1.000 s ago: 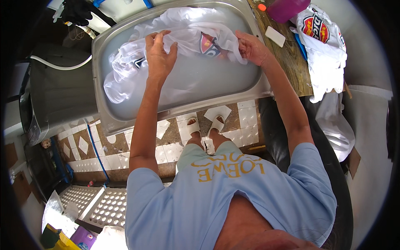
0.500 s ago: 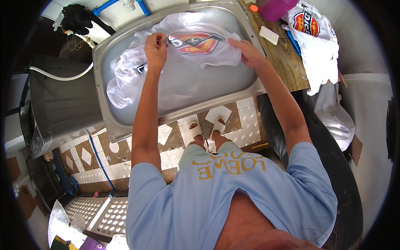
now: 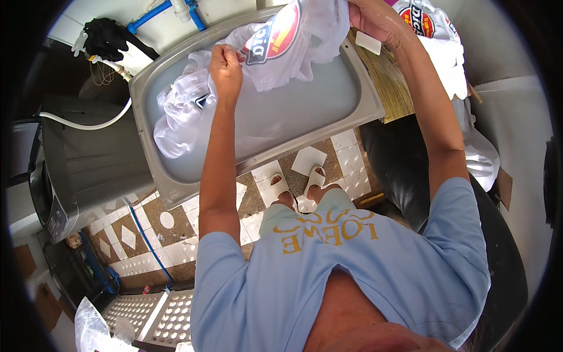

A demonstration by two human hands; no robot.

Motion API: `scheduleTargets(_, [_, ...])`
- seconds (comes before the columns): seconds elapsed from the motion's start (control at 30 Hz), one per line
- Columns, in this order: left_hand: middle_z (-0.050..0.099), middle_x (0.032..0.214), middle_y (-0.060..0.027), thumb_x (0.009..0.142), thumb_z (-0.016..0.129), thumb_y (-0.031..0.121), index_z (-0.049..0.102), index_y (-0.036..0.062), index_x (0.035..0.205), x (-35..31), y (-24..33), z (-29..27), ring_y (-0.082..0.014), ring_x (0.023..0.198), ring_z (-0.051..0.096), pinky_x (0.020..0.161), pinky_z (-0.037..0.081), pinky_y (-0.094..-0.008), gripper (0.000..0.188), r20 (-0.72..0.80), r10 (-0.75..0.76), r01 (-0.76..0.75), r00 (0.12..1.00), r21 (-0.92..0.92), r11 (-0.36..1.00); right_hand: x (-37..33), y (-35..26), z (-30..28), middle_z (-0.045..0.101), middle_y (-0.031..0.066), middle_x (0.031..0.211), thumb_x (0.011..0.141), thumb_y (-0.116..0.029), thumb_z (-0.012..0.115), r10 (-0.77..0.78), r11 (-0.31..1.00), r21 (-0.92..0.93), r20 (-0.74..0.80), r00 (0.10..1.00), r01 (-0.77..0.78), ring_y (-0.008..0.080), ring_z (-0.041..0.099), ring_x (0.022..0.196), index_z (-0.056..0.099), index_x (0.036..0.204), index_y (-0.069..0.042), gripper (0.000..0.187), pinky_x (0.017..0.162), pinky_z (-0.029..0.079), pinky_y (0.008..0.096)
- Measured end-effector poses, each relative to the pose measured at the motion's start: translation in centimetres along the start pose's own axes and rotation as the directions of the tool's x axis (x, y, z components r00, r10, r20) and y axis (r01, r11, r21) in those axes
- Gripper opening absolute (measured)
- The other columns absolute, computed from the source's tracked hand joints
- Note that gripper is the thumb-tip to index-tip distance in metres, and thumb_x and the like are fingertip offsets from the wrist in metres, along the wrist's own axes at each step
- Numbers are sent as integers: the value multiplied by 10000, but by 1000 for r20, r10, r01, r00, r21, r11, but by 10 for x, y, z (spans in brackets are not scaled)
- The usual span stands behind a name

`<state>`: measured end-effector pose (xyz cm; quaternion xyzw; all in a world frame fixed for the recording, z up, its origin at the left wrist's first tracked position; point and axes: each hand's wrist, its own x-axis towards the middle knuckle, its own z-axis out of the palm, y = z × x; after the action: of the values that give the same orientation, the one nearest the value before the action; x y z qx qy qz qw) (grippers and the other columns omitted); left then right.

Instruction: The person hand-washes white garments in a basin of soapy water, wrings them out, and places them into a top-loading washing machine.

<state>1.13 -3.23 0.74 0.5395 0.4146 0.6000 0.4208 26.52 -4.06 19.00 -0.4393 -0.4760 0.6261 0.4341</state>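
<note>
A wet white shirt (image 3: 311, 53) with a red, orange and black printed emblem is stretched between my two hands over a metal sink (image 3: 372, 100) of cloudy water. My left hand (image 3: 226, 70) pinches the cloth beside the emblem's lower left end. Higher up at the sink's far right corner, my right hand (image 3: 375, 23) grips the other end and lifts it out of the water. The rest of the shirt lies bunched and partly submerged on the sink's left side. Just below my right wrist, a white bar of soap (image 3: 368, 43) rests on the wooden counter (image 3: 387, 88).
Another white printed garment (image 3: 440, 53) hangs over the counter's right end. Black gloves (image 3: 105, 38) and blue pipes (image 3: 155, 16) are behind the sink. To its left stands a grey appliance (image 3: 94, 141) with a white hose (image 3: 88, 110). A black rounded object (image 3: 390, 158) sits at my right.
My right hand has risen up and to the right, pulling its end of the shirt out of the water. The emblem now tilts steeply. My left hand has barely moved and keeps its pinch.
</note>
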Motion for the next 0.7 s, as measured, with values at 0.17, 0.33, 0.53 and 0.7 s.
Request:
scheduleTargets(0.17, [552,673,-51,900,574,181,533,3,858,-21,41,38,-120,588,504,560,442,-261,187,114,220,-241,969,229,943,17,12,24,663,89,886,902,-152,549,-32,985,170,159,987,5,191,661,763,597,965,-5,167,714,553,319])
scheduleTargets(0.33, [530,586,-129,887,557,166,578,-22,917,-1,61,43,-158,493,454,513,416,-319,192,150,204,-244,967,336,910,0,-50,29,671,115,934,892,-188,549,-180,983,79,278,944,164,191,659,800,608,960,35,241,737,537,309])
scheduleTargets(0.53, [584,640,-69,893,555,202,614,-10,911,33,89,5,-122,557,477,560,440,-284,220,-59,232,-191,971,395,899,36,58,-36,654,117,1022,901,-281,525,-145,945,323,283,948,48,190,626,923,608,985,-4,301,798,508,328])
scheduleTargets(0.7, [654,761,-157,810,605,171,611,46,917,5,45,-28,-327,691,630,675,498,-406,165,80,211,-165,974,892,420,30,40,-25,636,123,1060,934,-344,445,-445,829,-126,442,779,545,213,599,1005,583,1054,-24,368,853,483,362])
